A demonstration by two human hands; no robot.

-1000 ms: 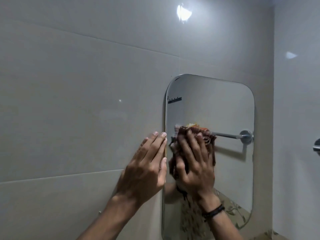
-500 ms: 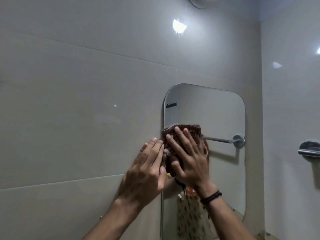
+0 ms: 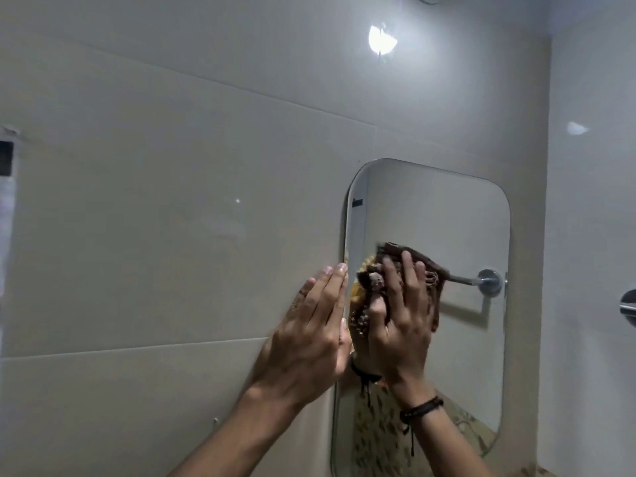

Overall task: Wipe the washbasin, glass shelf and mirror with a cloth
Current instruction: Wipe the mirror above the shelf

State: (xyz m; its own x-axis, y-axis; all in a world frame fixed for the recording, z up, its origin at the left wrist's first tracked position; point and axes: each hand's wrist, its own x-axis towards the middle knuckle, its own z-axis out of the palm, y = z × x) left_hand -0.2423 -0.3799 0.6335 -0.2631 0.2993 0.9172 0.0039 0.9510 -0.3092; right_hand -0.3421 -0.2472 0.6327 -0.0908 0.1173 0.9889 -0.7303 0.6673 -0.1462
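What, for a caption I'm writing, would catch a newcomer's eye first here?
The right hand presses a brown cloth flat against the rounded wall mirror, right of centre. The left hand rests open on the tiled wall at the mirror's left edge. A bright light glare shines high on that wall.

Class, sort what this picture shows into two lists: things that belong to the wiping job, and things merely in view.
Job: cloth; mirror; right hand, pressing the cloth to the glass; left hand, flat on the wall tile.

Merely in view: towel rail seen in the mirror; metal fitting at right; black wristband.
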